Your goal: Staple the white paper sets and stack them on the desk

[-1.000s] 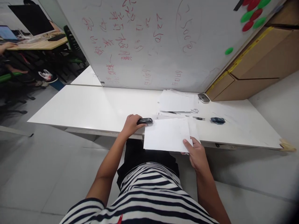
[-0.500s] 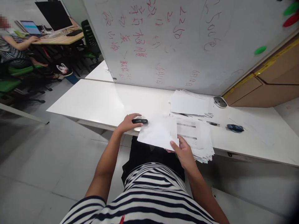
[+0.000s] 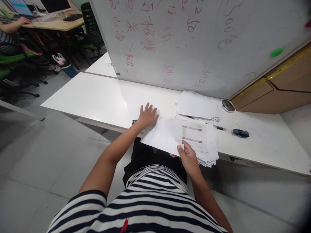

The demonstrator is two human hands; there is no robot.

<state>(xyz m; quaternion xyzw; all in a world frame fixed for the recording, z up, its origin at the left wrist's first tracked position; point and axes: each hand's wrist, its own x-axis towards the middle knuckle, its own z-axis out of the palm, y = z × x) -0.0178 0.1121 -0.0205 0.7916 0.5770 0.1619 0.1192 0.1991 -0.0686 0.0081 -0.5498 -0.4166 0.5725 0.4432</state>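
Note:
With its fingers spread, my left hand (image 3: 148,117) lies at the far left corner of the white paper (image 3: 161,133). My right hand (image 3: 189,158) grips that paper's near right corner, thumb on top and fingers underneath. The paper overhangs the desk's front edge. Left of my left wrist, the end of a black stapler (image 3: 134,122) shows on the desk edge; my forearm hides the rest. Close to my right hand, a stack of printed sheets (image 3: 200,139) lies partly under the held paper. Farther back is a second pile of white sheets (image 3: 194,105).
The white desk (image 3: 97,97) runs along a whiteboard (image 3: 170,42) with red writing. At the right are a computer mouse (image 3: 227,105), a dark blue object (image 3: 241,133) and cardboard boxes (image 3: 259,97). A person sits at another desk (image 3: 55,25), far left.
My left hand has let go of the stapler and moved right and away from me onto the paper, fingers spreading. My right hand keeps its grip. The camera view has shifted slightly.

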